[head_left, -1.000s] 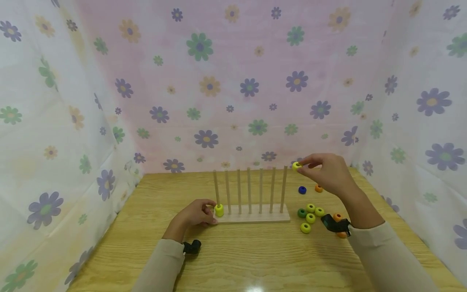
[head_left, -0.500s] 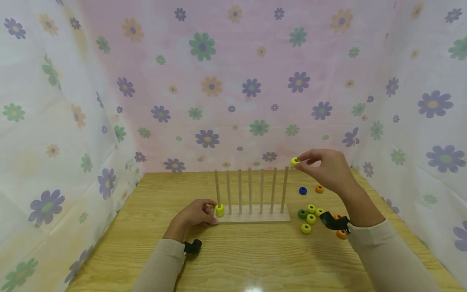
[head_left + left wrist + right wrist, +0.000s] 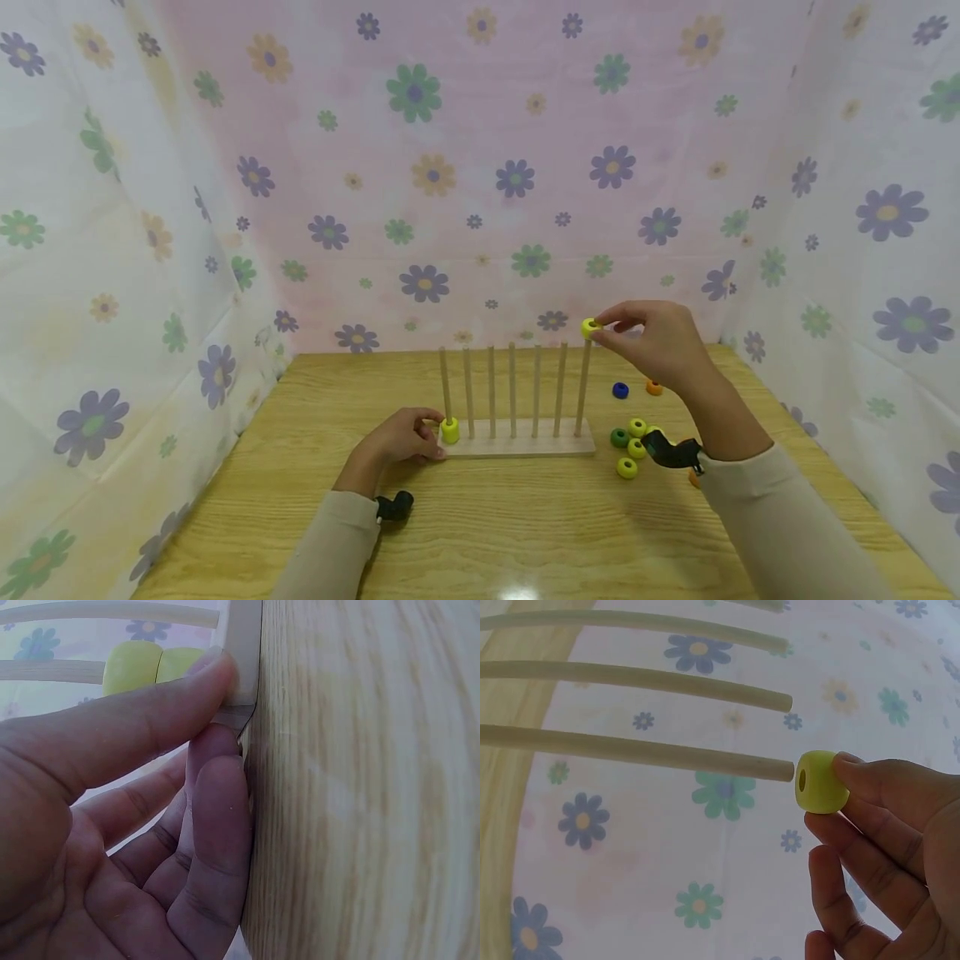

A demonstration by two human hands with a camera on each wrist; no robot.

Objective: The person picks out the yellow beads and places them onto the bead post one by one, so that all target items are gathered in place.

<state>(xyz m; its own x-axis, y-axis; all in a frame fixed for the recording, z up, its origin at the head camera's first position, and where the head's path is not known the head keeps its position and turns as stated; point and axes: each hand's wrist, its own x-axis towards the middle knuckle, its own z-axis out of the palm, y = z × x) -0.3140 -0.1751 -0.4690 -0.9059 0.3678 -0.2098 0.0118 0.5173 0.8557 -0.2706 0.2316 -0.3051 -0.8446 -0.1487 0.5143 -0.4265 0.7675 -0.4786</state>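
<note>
A pegged wooden rack [image 3: 517, 447] with several upright rods stands on the table. Two yellow beads [image 3: 135, 666] are stacked at the foot of its leftmost rod. With thumb and fingers, my left hand [image 3: 405, 436] grips the left end of the rack's base [image 3: 241, 652]. My right hand [image 3: 660, 343] pinches one yellow bead [image 3: 821, 782] between thumb and fingers. That bead is just over the tip of the rightmost rod [image 3: 705, 759]; in the right wrist view its hole faces the rod, and a narrow gap seems to separate them.
Loose yellow beads [image 3: 627, 468], a green bead [image 3: 618, 437], a blue bead [image 3: 620, 390] and an orange bead [image 3: 654, 387] lie right of the rack. My right forearm partly covers others. Flowered cloth [image 3: 480, 208] surrounds the table [image 3: 465, 525] at the back and sides.
My right hand has moved left and slightly up with the yellow bead, from right of the rack to over the rightmost rod. My left hand stays at the base.
</note>
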